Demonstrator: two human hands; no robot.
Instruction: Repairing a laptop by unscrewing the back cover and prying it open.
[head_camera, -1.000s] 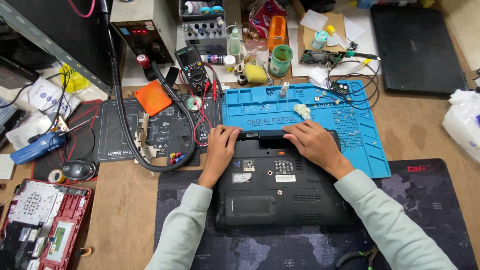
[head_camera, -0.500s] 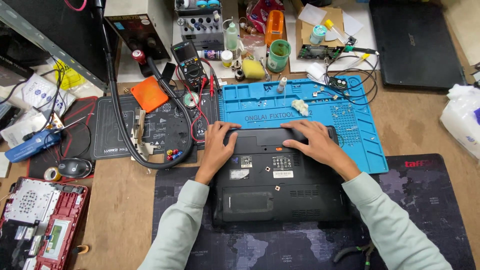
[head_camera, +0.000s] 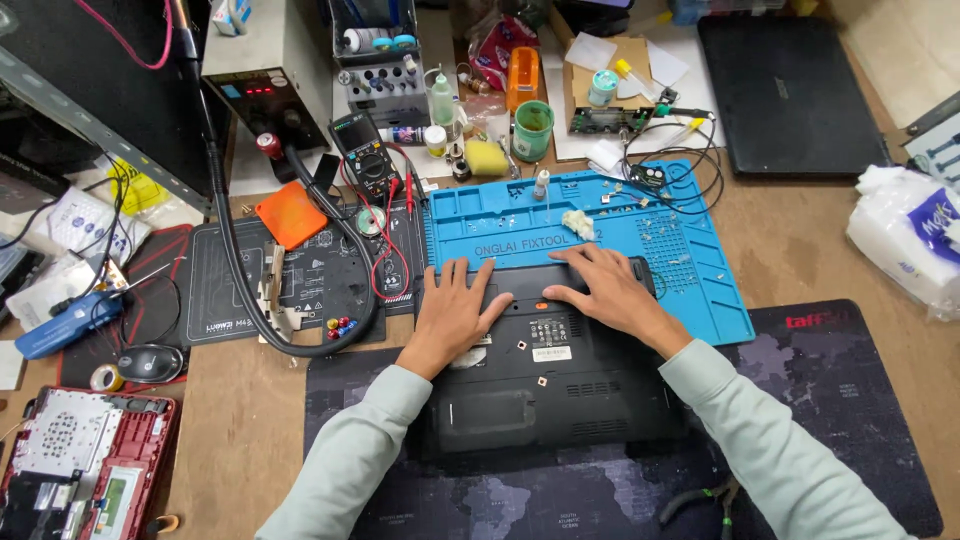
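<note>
A black laptop (head_camera: 545, 390) lies upside down on a dark desk mat (head_camera: 860, 400), its far edge overlapping a blue silicone work mat (head_camera: 690, 240). My left hand (head_camera: 455, 305) presses flat on the laptop's far left corner, fingers spread toward the battery bay. My right hand (head_camera: 605, 290) lies flat on the battery section at the far right, thumb near an orange latch (head_camera: 541, 305). Neither hand grips anything.
A multimeter (head_camera: 365, 160) with red leads, an orange pad (head_camera: 290, 213), a green cup (head_camera: 533, 128) and a parts drawer (head_camera: 385, 85) crowd the back. A closed black laptop (head_camera: 790, 90) lies back right. An opened red laptop (head_camera: 80, 475) sits front left, pliers (head_camera: 700, 497) front right.
Both hands have shifted slightly along the laptop's far edge, fingers spreading flatter over the battery section. The view has tilted a little.
</note>
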